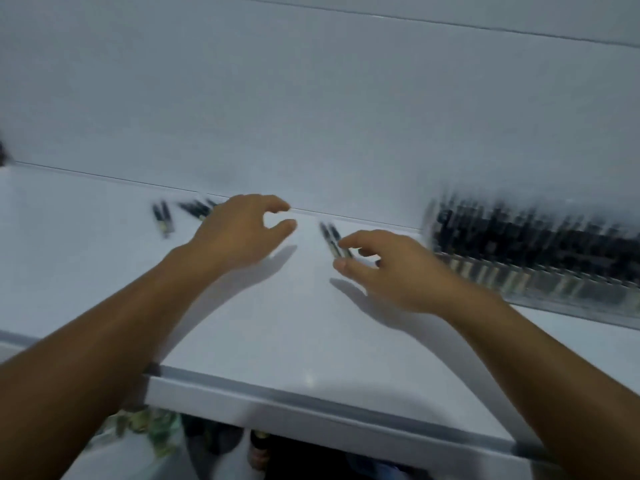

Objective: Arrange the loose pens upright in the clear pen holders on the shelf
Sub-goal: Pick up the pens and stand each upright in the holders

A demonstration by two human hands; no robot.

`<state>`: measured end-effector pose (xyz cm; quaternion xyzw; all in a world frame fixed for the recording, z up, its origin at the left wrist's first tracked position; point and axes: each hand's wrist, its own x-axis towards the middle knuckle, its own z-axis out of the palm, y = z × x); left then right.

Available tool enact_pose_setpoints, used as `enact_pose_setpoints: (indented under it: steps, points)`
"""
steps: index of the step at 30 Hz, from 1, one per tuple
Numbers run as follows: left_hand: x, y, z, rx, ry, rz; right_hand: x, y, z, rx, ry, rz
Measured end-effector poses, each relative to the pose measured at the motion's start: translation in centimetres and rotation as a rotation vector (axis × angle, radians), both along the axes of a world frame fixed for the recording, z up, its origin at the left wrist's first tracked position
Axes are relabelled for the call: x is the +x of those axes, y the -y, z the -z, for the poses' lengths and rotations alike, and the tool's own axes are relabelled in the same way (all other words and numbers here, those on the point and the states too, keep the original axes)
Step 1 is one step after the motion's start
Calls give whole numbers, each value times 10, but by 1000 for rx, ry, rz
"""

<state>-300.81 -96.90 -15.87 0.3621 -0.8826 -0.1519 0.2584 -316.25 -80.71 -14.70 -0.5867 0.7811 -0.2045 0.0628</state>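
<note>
The whole view is blurred by motion. Two dark loose pens (329, 235) lie on the white shelf (263, 323) near its back edge. My right hand (391, 268) has its index finger and thumb on either side of their near end, pinching them. My left hand (242, 230) hovers over the shelf with fingers loosely curved, holding nothing. More loose pens lie just left of it: a pair (162, 220) and a small bunch (197, 209). At the right stands a clear pen holder (540, 289) packed with several upright dark pens.
A white wall (311, 98) rises directly behind the shelf. The shelf's front lip (311, 403) runs across below my forearms, and dim, unclear items sit on a lower level beneath it. A dark object shows at the far left edge (2, 154).
</note>
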Motion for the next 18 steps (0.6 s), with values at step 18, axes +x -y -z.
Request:
enact_pose_setpoints:
  steps: [18]
  points:
    - [3,93,18,107,403,-85,-11,95,36,-14,-34,41]
